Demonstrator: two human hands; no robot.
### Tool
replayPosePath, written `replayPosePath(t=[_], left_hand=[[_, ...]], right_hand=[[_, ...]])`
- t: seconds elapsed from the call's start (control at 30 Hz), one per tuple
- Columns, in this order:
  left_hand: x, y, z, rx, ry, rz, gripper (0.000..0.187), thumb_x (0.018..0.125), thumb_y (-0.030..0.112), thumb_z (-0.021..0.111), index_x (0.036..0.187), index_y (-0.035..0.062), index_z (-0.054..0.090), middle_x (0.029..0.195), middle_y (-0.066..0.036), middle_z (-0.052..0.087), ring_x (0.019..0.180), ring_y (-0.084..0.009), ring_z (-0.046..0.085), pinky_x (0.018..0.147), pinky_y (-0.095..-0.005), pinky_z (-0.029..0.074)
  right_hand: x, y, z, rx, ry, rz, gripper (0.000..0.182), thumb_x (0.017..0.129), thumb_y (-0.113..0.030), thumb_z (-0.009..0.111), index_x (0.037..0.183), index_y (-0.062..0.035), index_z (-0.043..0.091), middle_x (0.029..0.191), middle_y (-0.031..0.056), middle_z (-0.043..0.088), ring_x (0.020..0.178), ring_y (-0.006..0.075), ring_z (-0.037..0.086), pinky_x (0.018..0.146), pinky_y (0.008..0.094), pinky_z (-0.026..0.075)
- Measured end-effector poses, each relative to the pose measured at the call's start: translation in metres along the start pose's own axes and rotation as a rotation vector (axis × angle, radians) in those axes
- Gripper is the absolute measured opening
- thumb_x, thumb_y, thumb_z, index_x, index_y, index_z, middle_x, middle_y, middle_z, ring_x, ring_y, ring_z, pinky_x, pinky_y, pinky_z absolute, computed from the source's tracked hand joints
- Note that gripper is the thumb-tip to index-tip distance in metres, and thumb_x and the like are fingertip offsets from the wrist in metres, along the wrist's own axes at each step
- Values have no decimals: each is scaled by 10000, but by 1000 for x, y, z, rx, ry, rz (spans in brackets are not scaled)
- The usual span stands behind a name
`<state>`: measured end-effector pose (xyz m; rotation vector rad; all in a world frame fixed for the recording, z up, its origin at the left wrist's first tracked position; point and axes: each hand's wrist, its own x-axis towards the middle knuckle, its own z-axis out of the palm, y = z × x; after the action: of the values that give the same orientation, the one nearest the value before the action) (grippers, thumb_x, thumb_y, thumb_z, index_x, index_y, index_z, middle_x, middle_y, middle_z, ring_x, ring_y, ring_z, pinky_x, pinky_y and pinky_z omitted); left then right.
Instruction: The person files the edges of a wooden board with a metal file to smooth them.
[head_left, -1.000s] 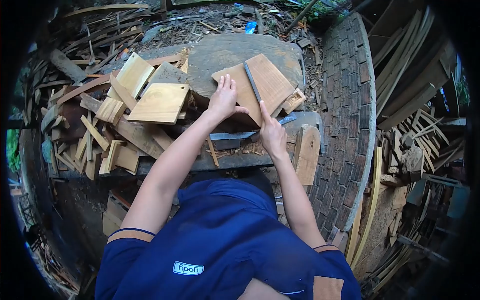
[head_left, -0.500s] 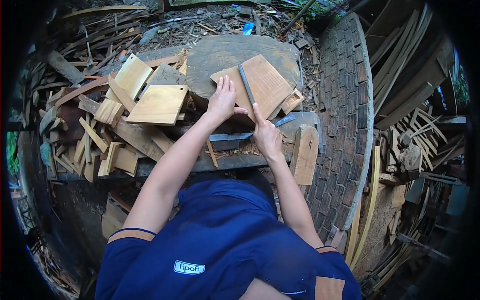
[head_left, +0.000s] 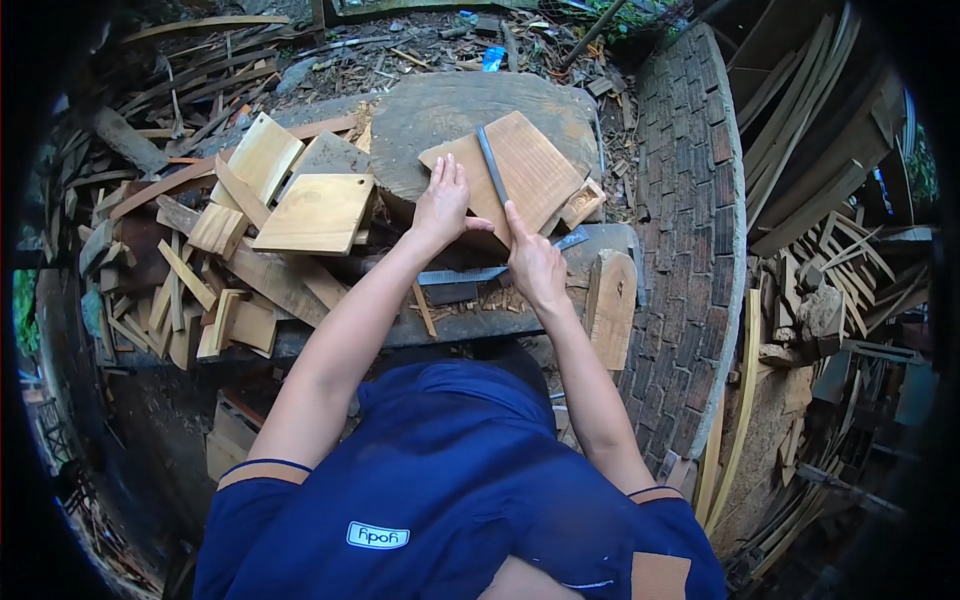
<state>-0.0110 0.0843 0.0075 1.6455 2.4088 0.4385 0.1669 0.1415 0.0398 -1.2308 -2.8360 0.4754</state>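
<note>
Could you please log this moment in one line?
left hand: spread on wooden board | right hand: gripping narrow dark tool over board

1. Brick wall (head_left: 685, 210), low, runs along the right side.
2. Ground (head_left: 425, 52) beyond the table (head_left: 440, 100) littered with wood scraps and leaves.
3. Greenery (head_left: 640, 15) at the far edge.
4. Wood strips (head_left: 805, 120) lean beyond the wall.
5. Daylight, soft, from outdoors.
</note>
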Motion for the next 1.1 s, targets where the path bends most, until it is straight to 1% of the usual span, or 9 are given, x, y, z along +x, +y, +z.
replayPosePath(t=[0.2, 0.37, 0.43, 0.5, 0.6, 0.63, 0.77, 0.87, 1.1], left_hand=[[-2, 1, 4, -14, 59, -10, 1168, 531, 566, 822, 1312, -174, 367, 1404, -363, 345, 1367, -443, 300, 1134, -428, 290], [-1, 0, 3, -76, 63, -6, 1164, 533, 529, 841, 1320, -177, 353, 1420, -357, 326, 1375, -429, 292, 1138, -418, 286], [-5, -1, 5, -79, 58, -12, 1167, 538, 520, 845, 1325, -179, 342, 1429, -354, 314, 1379, -422, 288, 1140, -406, 285], [-8, -2, 8, -156, 148, -23, 1173, 530, 477, 867, 1339, -172, 318, 1448, -358, 272, 1382, -433, 272, 1145, -410, 278], [-9, -1, 7, -167, 153, -66, 1186, 514, 426, 892, 1345, -175, 297, 1460, -363, 233, 1389, -446, 243, 1149, -415, 271], [-8, 1, 4, -220, 144, -82, 1185, 502, 389, 907, 1337, -185, 293, 1448, -373, 250, 1393, -455, 226, 1153, -421, 263], [-3, 5, -3, -139, 32, -97, 1171, 525, 443, 888, 1315, -208, 318, 1434, -386, 268, 1394, -452, 228, 1154, -423, 256], [-5, 3, -2, -134, 51, -69, 1181, 529, 468, 879, 1315, -212, 318, 1441, -383, 259, 1395, -449, 230, 1154, -420, 254], [-5, 0, 0, -150, 45, -73, 1177, 525, 454, 882, 1318, -209, 319, 1438, -380, 268, 1386, -451, 248, 1145, -425, 270]], right_hand=[[-32, -4, -10, -36, -103, -64, 595, 878, -101, 469, 1438, -291, 400, 742, 222, 644, 669, 417, 661, 627, 532, 535], [11, -6, -8, -30, -61, -19, 523, 897, -133, 421, 1402, -272, 445, 771, 255, 660, 736, 425, 673, 667, 529, 539], [9, -9, -7, -26, -61, -19, 524, 896, -134, 424, 1403, -268, 445, 770, 256, 660, 730, 428, 672, 666, 530, 538], [-2, -11, -11, -23, -63, -45, 527, 891, -133, 432, 1403, -258, 450, 767, 255, 661, 713, 432, 671, 650, 536, 537], [-24, -17, -18, -56, -113, -88, 531, 885, -129, 431, 1400, -254, 455, 770, 256, 662, 709, 431, 673, 639, 539, 537], [-22, -16, -19, -82, -141, -84, 529, 883, -138, 436, 1398, -257, 458, 774, 256, 664, 714, 423, 677, 631, 535, 540], [-1, -8, -16, -65, -129, -99, 517, 891, -160, 446, 1401, -248, 455, 797, 264, 666, 730, 419, 679, 659, 527, 542], [20, -12, -16, -34, -95, -77, 518, 890, -144, 433, 1398, -244, 458, 811, 269, 665, 750, 424, 677, 690, 523, 542], [-3, -10, -16, 3, -168, -106, 541, 890, -139, 420, 1417, -261, 418, 830, 279, 660, 776, 444, 666, 707, 550, 529]])
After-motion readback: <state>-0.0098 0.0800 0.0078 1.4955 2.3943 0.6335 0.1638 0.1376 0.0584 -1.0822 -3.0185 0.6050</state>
